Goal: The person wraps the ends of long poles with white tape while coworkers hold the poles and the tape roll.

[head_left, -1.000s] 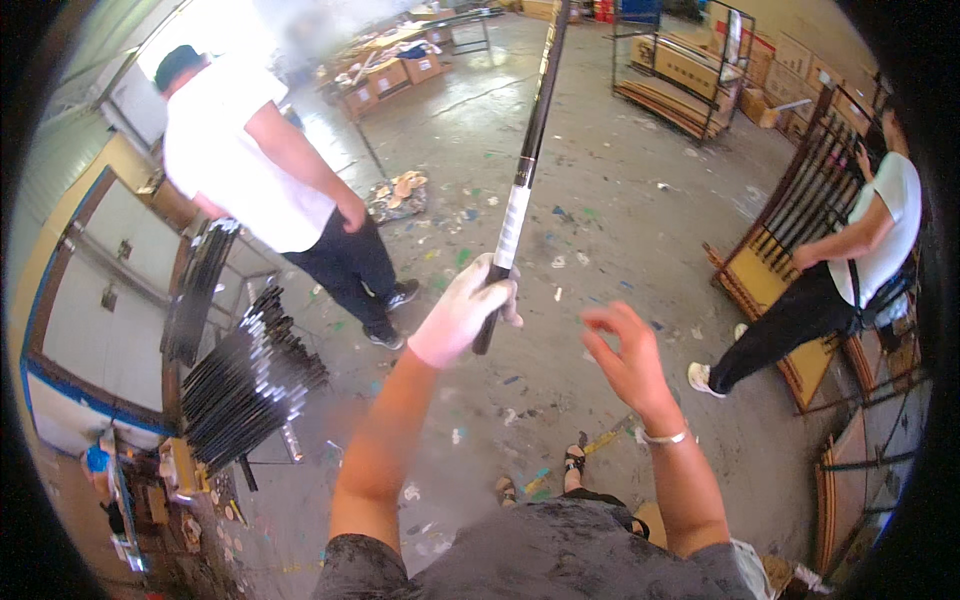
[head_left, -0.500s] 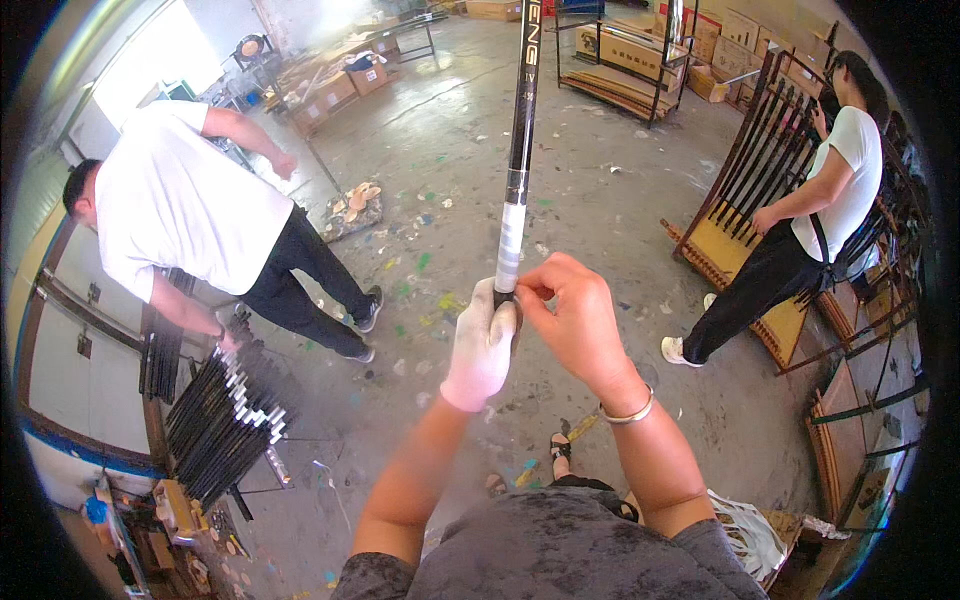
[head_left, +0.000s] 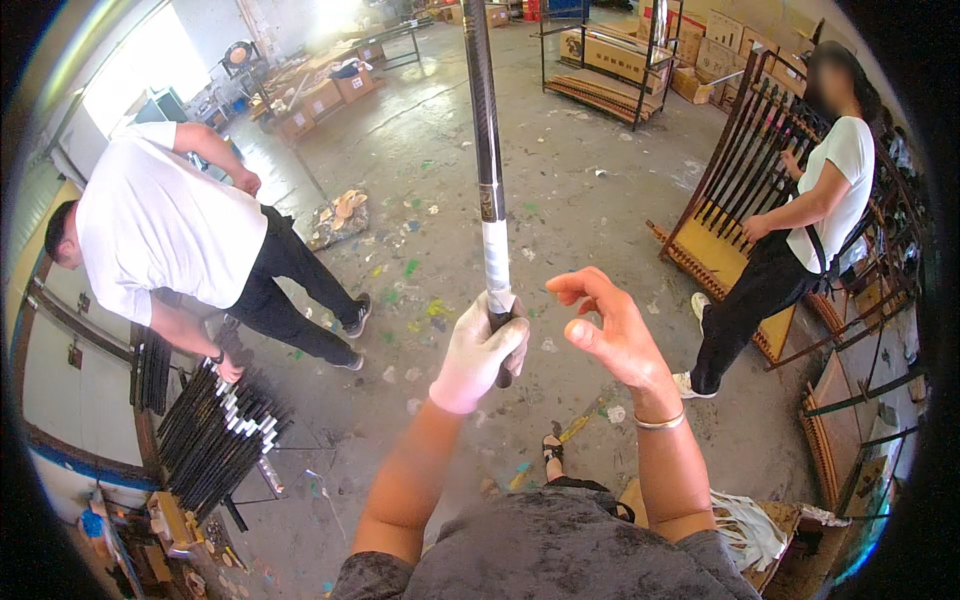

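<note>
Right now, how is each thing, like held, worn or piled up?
Black pole: held, white wrap near its lower end.
Left hand: white-gloved, closed around the pole.
Right hand: bare, open, apart from the pole.
Silvery bangle: worn.
Black rods at left: piled up.
Slanted rack: loaded.
Left co-worker: bending over the rods.

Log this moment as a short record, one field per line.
left hand: white-gloved, closed around a black pole near its lower end
right hand: bare, open, apart from the pole
white band: on the pole, directly above the left hand
bangle: silver-coloured, on the right wrist
left co-worker: bent over black rods
right co-worker: beside a slanted rod rack
</note>
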`<state>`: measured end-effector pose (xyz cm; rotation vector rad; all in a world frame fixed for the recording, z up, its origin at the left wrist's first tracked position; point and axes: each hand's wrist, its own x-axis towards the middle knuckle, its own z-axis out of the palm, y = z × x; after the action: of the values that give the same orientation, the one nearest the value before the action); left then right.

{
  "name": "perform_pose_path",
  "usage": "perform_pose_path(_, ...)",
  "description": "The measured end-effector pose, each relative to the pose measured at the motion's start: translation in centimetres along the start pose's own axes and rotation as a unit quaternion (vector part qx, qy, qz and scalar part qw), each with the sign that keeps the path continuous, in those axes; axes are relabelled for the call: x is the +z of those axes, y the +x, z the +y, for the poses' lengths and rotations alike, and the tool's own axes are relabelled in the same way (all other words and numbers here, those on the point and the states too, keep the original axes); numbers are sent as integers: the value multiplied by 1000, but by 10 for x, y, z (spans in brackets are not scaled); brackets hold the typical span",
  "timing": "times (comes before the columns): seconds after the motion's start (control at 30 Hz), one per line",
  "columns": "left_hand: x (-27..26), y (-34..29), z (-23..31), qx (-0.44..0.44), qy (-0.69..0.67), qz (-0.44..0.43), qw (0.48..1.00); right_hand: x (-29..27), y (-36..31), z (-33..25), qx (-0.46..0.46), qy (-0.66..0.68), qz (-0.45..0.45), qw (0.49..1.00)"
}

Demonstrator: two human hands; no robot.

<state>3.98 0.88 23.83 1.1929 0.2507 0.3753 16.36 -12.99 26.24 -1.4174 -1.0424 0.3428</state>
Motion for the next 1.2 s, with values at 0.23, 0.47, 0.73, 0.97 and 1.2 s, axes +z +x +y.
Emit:
perform_pose_path(0.23,11,2,-19,89,147,112,979,37,16,-10,-46,-150,41,987)
perform_pose_path(0.47,-22,-35,3,58,-137,-121,981,22,22,-37,-111,-215,-34,970)
perform_pose_path(0.73,-20,-2,-15,-27,-189,-77,979,-230,-95,84,67,-419,358,832)
perform_pose_path(0.97,-21,9,-28,33,-272,-117,955,-238,-125,55,120,-383,358,843)
perform_pose_path(1.2,-22,16,-17,44,-260,-129,956,-255,-142,28,110,-410,348,836)
